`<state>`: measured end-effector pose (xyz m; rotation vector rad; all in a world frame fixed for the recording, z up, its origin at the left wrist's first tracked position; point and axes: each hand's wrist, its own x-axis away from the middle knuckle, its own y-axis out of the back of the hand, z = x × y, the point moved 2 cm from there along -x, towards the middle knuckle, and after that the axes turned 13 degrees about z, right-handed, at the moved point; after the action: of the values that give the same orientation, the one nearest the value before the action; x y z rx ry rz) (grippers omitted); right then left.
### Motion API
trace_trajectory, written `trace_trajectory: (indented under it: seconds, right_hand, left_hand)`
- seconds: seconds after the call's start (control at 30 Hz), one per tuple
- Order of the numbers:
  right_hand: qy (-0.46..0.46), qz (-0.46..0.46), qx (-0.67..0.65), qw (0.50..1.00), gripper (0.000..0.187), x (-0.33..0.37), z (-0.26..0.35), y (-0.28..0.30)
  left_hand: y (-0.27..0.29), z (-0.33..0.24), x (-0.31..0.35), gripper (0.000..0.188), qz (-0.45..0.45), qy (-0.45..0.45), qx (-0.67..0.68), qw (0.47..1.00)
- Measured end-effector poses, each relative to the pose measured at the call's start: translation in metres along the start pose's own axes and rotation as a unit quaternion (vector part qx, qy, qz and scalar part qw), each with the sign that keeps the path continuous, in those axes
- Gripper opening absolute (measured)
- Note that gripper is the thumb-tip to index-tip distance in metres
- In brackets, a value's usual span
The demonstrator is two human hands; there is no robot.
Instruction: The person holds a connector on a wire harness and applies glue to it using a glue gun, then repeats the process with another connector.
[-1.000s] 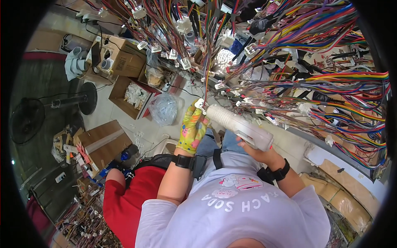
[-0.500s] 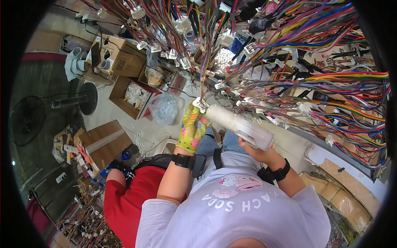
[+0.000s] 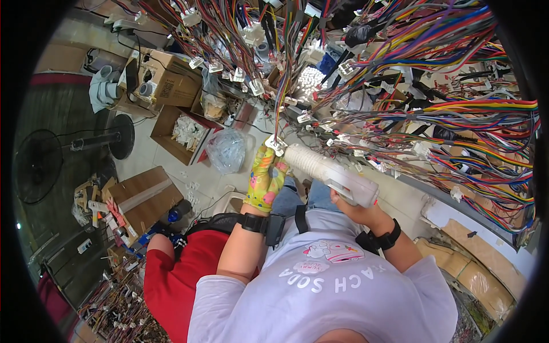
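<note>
My left hand [image 3: 265,182], in a yellow flowered glove, is raised with its fingertips closed around a white plug connector [image 3: 276,144]. A thin bundle of coloured wires [image 3: 281,108] runs up from that connector into the hanging harnesses. In my bare right hand [image 3: 357,210] is a white glue gun [image 3: 331,171] with a ribbed, wrapped-looking barrel. Its front end points left and sits close beside the connector; whether they touch cannot be made out. My right fingers wrap the handle under the body, partly hidden by it.
Thick wire harnesses [image 3: 457,111] with white connectors hang ahead and to the right. An open carton [image 3: 166,134] and a clear plastic bag [image 3: 226,151] lie on the floor ahead left. A fan [image 3: 120,137] stands farther left. Close on my left is a person in red [image 3: 183,280].
The connector in my left hand has tilted slightly, and the glue gun has shifted a very little. Both hands keep their hold.
</note>
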<state>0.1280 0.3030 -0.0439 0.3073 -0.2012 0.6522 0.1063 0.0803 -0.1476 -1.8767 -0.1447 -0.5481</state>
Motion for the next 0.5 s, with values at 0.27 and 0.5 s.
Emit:
trace_trajectory:
  seconds: [0.27, 0.5]
  right_hand:
    - [-0.017, -0.006, -0.028, 0.999, 0.007, 0.000, 0.001, -0.001]
    - [0.006, -0.016, 0.016, 1.000, 0.010, -0.001, 0.000, -0.001]
  left_hand:
    - [0.003, -0.001, 0.000, 0.030, 0.022, 0.000, 0.001, 1.000]
    - [-0.006, -0.003, 0.004, 0.029, -0.002, 0.010, -0.007, 1.000]
